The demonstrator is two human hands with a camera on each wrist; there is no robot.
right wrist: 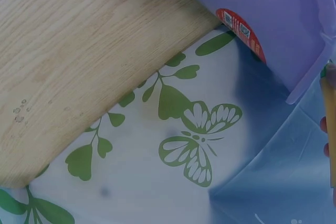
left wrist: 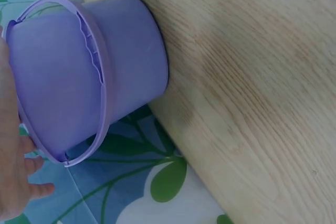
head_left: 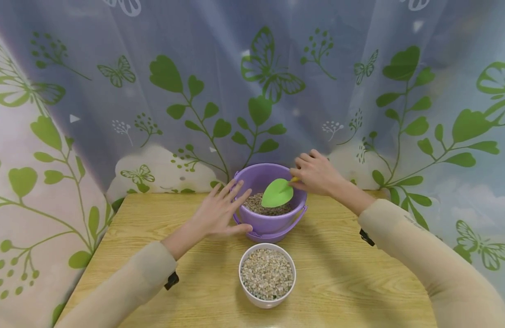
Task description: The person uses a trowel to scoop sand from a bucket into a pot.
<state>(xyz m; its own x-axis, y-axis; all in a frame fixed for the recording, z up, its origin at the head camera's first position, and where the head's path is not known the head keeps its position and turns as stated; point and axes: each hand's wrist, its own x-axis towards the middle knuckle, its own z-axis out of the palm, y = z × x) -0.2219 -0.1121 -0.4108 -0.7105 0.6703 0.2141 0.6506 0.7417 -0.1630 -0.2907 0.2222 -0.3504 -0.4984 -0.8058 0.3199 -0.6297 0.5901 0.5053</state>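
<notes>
A purple bucket (head_left: pixel 273 226) stands upright near the table's back edge, with small gravel (head_left: pixel 254 203) covering its bottom. My right hand (head_left: pixel 316 174) grips the yellow handle (right wrist: pixel 329 129) of a toy shovel, whose green leaf-shaped blade (head_left: pixel 278 193) is over the bucket's mouth. The upper face of the blade looks bare in the head view. With fingers spread, my left hand (head_left: pixel 220 210) is at the bucket's left rim. In the left wrist view, the bucket's purple carrying handle (left wrist: pixel 105 77) hangs down along its side.
Just in front of the bucket is a white bowl (head_left: pixel 267 304) filled with pale gravel (head_left: pixel 267 273). Both rest on a wood-grain table (head_left: pixel 338 273). Behind it hangs a blue curtain (head_left: pixel 219 54) printed with green leaves and butterflies. A red label (right wrist: pixel 241 32) shows on the bucket.
</notes>
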